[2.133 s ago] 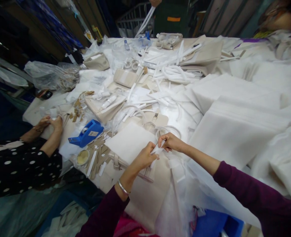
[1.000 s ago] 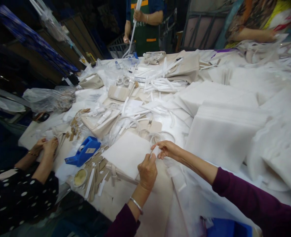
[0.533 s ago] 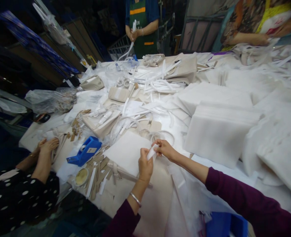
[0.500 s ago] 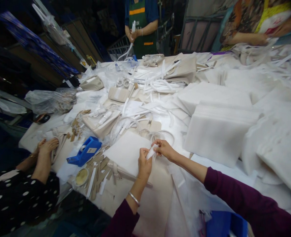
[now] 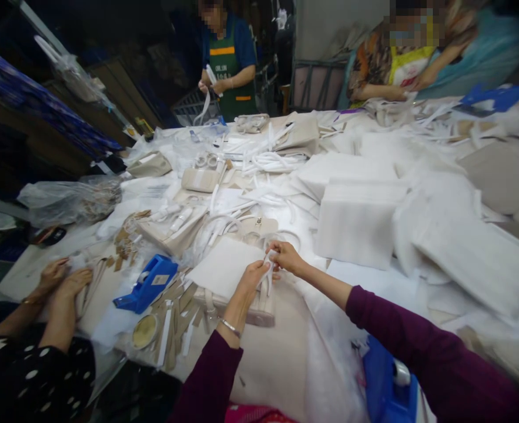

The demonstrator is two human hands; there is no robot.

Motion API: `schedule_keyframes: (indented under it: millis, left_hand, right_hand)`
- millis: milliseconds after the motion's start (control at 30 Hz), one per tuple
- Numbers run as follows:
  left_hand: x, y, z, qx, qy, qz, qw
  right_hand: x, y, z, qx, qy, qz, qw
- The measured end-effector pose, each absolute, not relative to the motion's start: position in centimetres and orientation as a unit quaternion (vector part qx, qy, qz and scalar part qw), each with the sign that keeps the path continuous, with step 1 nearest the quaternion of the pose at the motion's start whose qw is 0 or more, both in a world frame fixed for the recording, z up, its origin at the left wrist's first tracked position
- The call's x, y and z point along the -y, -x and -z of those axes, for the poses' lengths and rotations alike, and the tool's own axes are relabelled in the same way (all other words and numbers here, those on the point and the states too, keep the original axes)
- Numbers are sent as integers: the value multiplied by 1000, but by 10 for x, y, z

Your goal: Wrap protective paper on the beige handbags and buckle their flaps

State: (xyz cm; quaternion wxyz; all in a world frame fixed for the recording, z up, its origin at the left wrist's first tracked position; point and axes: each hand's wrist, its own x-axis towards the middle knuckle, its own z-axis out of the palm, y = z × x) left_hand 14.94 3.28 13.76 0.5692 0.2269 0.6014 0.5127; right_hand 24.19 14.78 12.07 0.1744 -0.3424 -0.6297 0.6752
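Observation:
My left hand point(image 5: 251, 277) and my right hand point(image 5: 286, 257) meet over a beige handbag point(image 5: 259, 316) lying on the table. Both are closed, pinching a thin white strip point(image 5: 268, 271) that looks like soft wrapping; whether it goes around a strap cannot be made out. Just left of my fingers, a white foam sheet point(image 5: 221, 267) lies over the bag. The bag's flap with a metal clasp point(image 5: 258, 222) shows beyond my hands, partly hidden by clear plastic.
Left are a blue tape dispenser point(image 5: 147, 283), a tape roll point(image 5: 145, 331) and cardboard strips point(image 5: 177, 323). Foam sheets point(image 5: 360, 223) are stacked right. A second blue dispenser point(image 5: 387, 382) sits near my right sleeve. A co-worker's hands point(image 5: 67, 282) work at left; two people stand across.
My hands stay together, and the white piece between them now hangs as a narrower strip. More of the handbag's front edge shows below them. The whole view has shifted.

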Motion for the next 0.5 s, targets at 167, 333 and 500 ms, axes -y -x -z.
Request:
schedule_keyframes:
  millis: [167, 333, 500]
  left_hand:
    - [-33, -142, -132, -583, -254, -523, 567]
    - [-33, -139, -127, -579, -274, -523, 563]
    - [-35, -141, -124, -579, -242, -528, 572]
  right_hand:
    - [-142, -239, -134, 629, 371, -655, 196]
    - [-111, -259, -159, 538, 396, -669, 325]
    - [-8, -367, -174, 470, 473, -570, 479]
